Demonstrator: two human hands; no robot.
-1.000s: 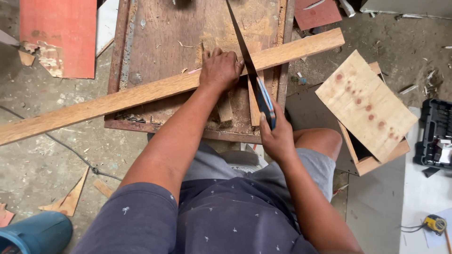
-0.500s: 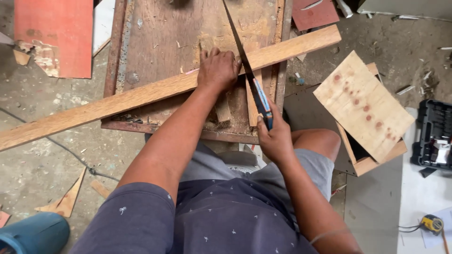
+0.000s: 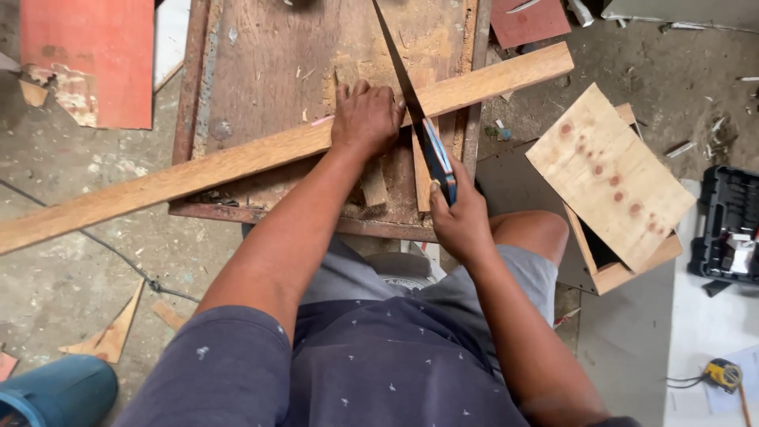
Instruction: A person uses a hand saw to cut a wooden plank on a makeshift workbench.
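A long wooden plank (image 3: 198,170) lies slantwise across a worn wooden workbench (image 3: 261,71). My left hand (image 3: 365,119) presses flat on the plank near its middle. My right hand (image 3: 458,217) grips the blue handle of a handsaw (image 3: 411,95), whose dark blade runs up and away across the plank just right of my left hand. A short upright wood piece (image 3: 423,170) stands under the plank by the blade.
A plywood box with a loose lid (image 3: 613,186) sits on the floor at right. A black tool case (image 3: 731,225) and a yellow tape measure (image 3: 723,373) lie farther right. Red boards (image 3: 91,59), wood offcuts (image 3: 111,336) and a blue container (image 3: 51,391) are at left.
The saw has slid along its cut; my right hand sits a little lower and nearer my body. My left hand has stayed on the plank.
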